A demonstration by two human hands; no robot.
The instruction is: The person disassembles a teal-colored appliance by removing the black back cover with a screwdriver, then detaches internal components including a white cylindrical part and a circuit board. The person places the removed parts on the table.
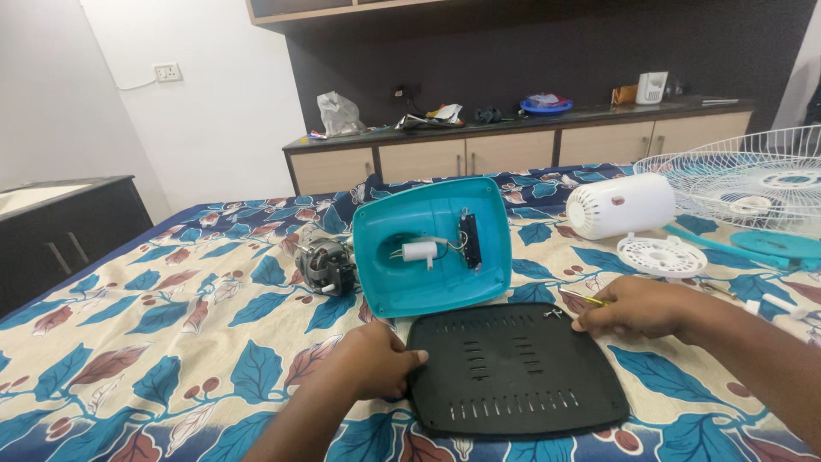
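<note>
Black vented base plate [517, 372] flat on bedsheet [171, 342], gripped at edge by left hand [372, 359]; right hand [637, 308] pinching screwdriver [583, 299] at far corner; teal fan base [432, 244] just beyond; likely plate alignment next.

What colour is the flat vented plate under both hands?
Black, with rows of slots; the plate shows best in the head view, lying on the leaf-patterned bedsheet.

Black slotted base plate [517, 372] and screwdriver [584, 299] on the bed

The plate lies flat on the leaf-patterned bedsheet, vent slots up; the yellow-handled screwdriver rests by its upper right corner.
</note>
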